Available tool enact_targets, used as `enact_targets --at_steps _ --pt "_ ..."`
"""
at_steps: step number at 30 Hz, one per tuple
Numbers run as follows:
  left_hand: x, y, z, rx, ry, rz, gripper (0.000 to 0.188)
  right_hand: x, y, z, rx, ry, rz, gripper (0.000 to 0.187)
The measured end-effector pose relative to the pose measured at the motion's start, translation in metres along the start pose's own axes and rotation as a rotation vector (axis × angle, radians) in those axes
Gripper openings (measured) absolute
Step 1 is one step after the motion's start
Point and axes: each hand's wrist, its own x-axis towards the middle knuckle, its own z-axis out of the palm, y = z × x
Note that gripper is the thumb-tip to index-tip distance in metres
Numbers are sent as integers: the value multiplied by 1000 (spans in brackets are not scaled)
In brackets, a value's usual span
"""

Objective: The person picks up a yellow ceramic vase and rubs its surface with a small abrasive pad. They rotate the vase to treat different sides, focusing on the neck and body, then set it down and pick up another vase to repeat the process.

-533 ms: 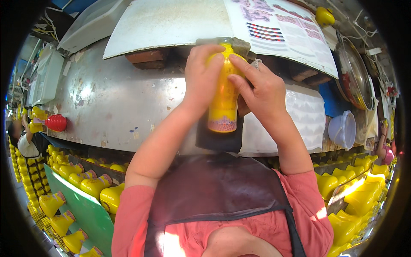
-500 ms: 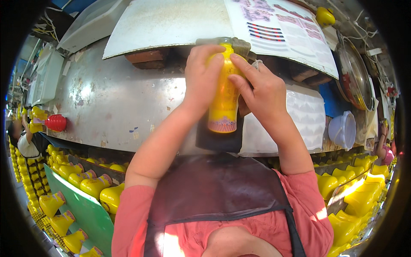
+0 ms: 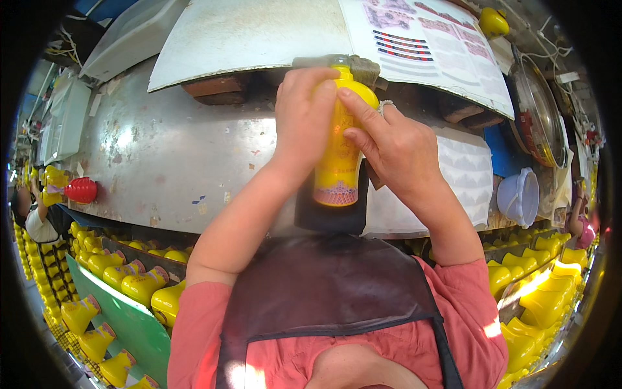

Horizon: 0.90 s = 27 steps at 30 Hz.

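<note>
A glossy yellow vase [image 3: 335,170] lies on a dark pad [image 3: 330,219], its neck pointing away from me and a purple patterned band round its near end. Faint reddish decoration shows along its body. My left hand [image 3: 303,117] wraps the vase's left side near the shoulder, fingers bent over the top. From the right, my right hand [image 3: 402,146] presses its index fingertip and thumb onto the body; its other fingers are mostly hidden. A whitish scrap [image 3: 387,104] shows by its knuckles, and a small brown edge [image 3: 374,177] pokes out beneath the palm.
Beyond the vase, a white board [image 3: 259,39] on bricks [image 3: 214,89] carries printed decal sheets [image 3: 414,45]. A patterned white sheet [image 3: 461,175] and lilac bucket [image 3: 518,198] are at right. A red vase [image 3: 81,190] stands left, near another person. Yellow vases [image 3: 146,282] crowd both sides.
My right hand has shifted slightly right, its index finger drawing back a little across the vase, so more yellow surface shows. The vase's near end sits slightly closer to me.
</note>
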Motion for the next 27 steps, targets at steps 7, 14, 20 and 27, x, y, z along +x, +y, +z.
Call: enact_targets --at_steps 7,14,20,27 --pt "5 2 2 -78 47 -48 30 5 4 -3 117 -79 67 55" --pt "7 -1 4 -112 61 -58 27 8 7 -4 119 -115 74 57" --pt "3 4 2 -125 32 -112 29 9 11 -4 191 -98 78 60" --pt "6 7 -1 34 -35 -79 24 10 11 -5 229 -123 105 61"
